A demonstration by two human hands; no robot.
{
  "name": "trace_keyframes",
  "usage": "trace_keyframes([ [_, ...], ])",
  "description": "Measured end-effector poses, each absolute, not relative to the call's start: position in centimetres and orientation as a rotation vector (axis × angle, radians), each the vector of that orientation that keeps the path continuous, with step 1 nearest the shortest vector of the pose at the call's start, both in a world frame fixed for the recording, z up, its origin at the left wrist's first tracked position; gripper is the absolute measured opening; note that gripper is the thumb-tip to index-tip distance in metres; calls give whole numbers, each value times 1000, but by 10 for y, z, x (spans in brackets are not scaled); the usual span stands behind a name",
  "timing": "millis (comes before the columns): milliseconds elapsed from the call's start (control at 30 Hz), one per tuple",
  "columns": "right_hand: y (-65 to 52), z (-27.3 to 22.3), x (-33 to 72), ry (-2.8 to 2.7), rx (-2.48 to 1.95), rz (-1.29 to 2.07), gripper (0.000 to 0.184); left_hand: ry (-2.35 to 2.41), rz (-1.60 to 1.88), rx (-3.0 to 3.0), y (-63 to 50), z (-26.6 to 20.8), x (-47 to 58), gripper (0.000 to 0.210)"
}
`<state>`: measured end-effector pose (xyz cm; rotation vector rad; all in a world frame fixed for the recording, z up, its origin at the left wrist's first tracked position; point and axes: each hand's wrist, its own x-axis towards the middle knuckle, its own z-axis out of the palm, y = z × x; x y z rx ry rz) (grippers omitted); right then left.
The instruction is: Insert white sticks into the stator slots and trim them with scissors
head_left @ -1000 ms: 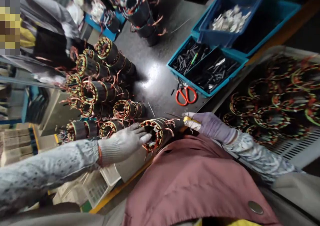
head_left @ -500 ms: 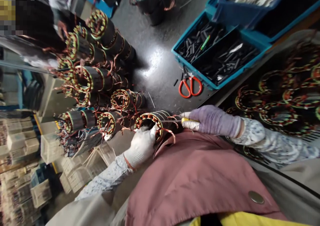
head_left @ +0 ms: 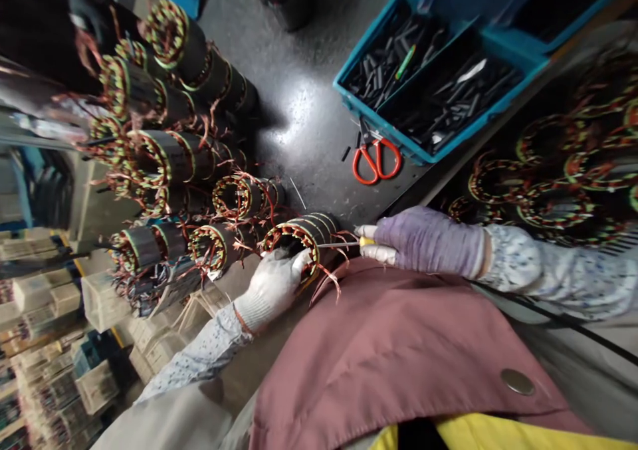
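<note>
A motor stator (head_left: 313,227) lies on its side in front of my body, its wire-wound open end facing left. My left hand (head_left: 274,285), in a white knitted glove, grips the rim of that end; some fingertips are hidden inside the bore. My right hand (head_left: 431,244), in a purple glove with whitish fingertips, is closed around a yellow-handled screwdriver (head_left: 341,244). Its thin metal shaft points left, and the tip is at the winding rim close to my left thumb. Loose copper-coloured lead wires (head_left: 331,277) hang from the stator toward my apron (head_left: 399,343).
Several stacked stators (head_left: 172,154) stand at the left, near another person's dark sleeve (head_left: 34,31). Red-handled scissors (head_left: 377,161) lie beside a blue divided bin (head_left: 343,98) of black sleeve pieces. More stators (head_left: 553,211) sit at the right. Pale boxes (head_left: 102,290) are at lower left.
The view has shifted slightly. Both hands keep their holds, and the stator and my left hand appear a little farther left. The screwdriver still touches the winding rim area.
</note>
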<state>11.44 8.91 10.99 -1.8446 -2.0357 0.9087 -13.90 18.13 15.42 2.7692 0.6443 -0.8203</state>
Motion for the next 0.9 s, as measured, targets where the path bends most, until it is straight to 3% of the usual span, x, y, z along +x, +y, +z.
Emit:
trace_keyframes([
  [167, 107, 125, 116, -2198, -1793, 1061, 34, 733, -917, 2725, 186, 157, -135, 50],
  [300, 130, 133, 109, -2298, -1699, 939, 35, 731, -990, 2762, 188, 157, -134, 51],
  [533, 141, 131, 92, -2282, -1522, 1094, 40, 667, -961, 2868, 185, 168, -135, 47],
  [700, 110, 103, 141, -2146, -1810, 1069, 39, 857, -813, 2879, 177, 173, -126, 61],
  [900, 98, 75, 125, -2093, -1863, 1147, 40, 927, -822, 2878, 176, 161, -119, 36],
])
